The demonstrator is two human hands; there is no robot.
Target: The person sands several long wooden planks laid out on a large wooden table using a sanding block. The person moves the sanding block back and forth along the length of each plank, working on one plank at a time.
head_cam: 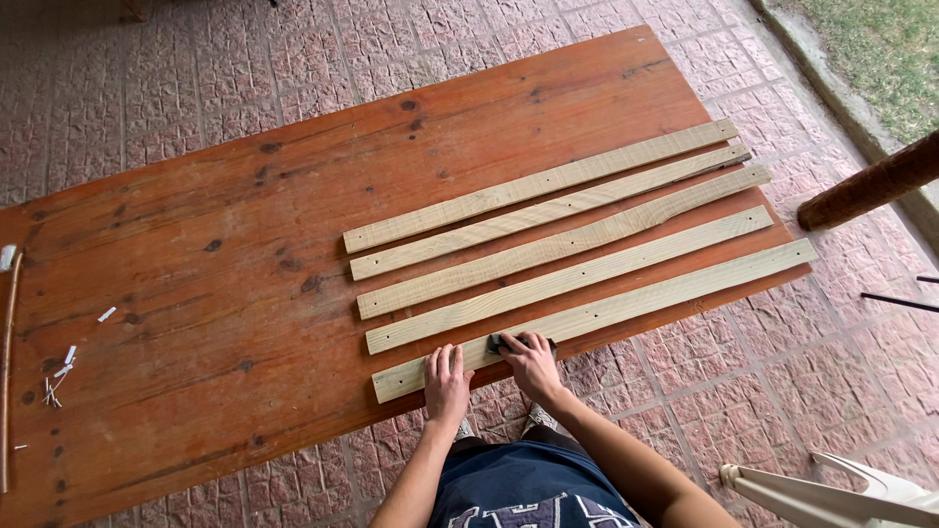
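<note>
Five pale slats lay on the table (245,215); the nearest slat (597,315) ran long from lower left to upper right, and we pressed our left hand (446,381) flat on it, fingers spread. Our right hand (531,364), nearer its middle, clamped a dark sanding block (504,342), mostly hidden under the grip.
</note>
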